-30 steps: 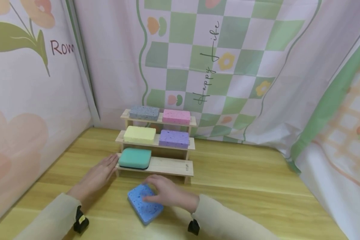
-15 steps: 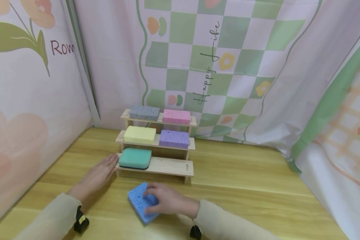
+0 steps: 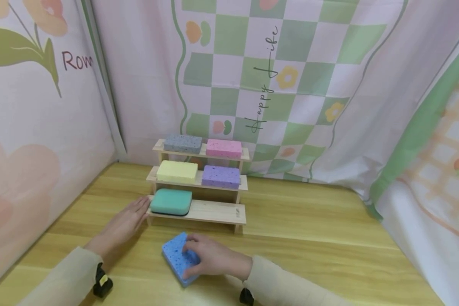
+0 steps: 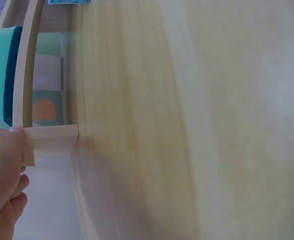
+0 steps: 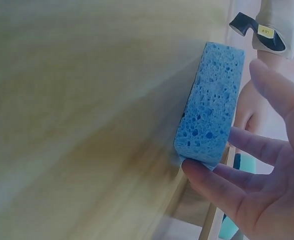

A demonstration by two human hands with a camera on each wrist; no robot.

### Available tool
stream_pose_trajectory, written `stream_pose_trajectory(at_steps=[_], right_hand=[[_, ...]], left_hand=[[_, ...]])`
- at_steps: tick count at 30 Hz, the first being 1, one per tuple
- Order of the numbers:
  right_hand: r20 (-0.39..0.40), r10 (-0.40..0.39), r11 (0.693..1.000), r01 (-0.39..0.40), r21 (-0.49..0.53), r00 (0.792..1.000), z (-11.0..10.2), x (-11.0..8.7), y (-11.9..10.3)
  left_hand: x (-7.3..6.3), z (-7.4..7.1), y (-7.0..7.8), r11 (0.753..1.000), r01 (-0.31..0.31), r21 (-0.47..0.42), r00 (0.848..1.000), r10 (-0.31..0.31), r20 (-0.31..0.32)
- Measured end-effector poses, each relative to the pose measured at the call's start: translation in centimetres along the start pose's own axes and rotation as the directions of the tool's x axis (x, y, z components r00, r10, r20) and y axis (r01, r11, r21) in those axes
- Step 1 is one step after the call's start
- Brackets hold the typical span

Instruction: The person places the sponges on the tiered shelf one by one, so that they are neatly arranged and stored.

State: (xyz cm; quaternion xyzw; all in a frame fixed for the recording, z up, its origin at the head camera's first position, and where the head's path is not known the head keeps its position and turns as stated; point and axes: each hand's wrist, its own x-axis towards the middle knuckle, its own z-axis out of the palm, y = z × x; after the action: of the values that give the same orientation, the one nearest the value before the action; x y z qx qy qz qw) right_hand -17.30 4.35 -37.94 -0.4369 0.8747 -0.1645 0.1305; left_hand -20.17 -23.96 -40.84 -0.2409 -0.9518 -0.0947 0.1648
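A blue sponge (image 3: 179,259) lies at an angle on the wooden table in front of a three-tier wooden stand (image 3: 214,211). My right hand (image 3: 212,257) is over the sponge, fingers spread and bent above its right part. In the right wrist view, fingertips (image 5: 194,167) touch the sponge's end, while the thumb stands a little off its upper side. At the left end of the lowest step, my left hand (image 3: 124,223) rests its fingers against the board. A teal sponge (image 3: 171,202) with a dark underside sits on that step, close to the left fingertips.
Yellow (image 3: 177,171) and purple (image 3: 221,177) sponges sit on the middle step. Grey (image 3: 182,143) and pink (image 3: 223,148) sponges are on the top step. A patterned curtain (image 3: 267,85) hangs right behind the stand, with more cloth at both sides.
My right hand has moved slightly down and right over the blue sponge, with its fingers bending more. The blue sponge and my left hand have stayed in place.
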Motion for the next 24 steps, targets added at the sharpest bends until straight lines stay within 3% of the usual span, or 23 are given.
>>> stream_pose_trajectory(at_steps=[13,24], right_hand=[[-0.002,-0.105,0.993,0.105,-0.056,0.994,0.19,0.04,0.04],[0.08,-0.056,0.998,0.057,-0.005,0.995,-0.3,-0.22,0.23]], left_hand=[[-0.04,-0.12,0.24,1.0,0.011,0.005,1.0,-0.011,0.004],[-0.04,0.03,0.1,1.0,0.003,0.008,1.0,-0.003,-0.01]])
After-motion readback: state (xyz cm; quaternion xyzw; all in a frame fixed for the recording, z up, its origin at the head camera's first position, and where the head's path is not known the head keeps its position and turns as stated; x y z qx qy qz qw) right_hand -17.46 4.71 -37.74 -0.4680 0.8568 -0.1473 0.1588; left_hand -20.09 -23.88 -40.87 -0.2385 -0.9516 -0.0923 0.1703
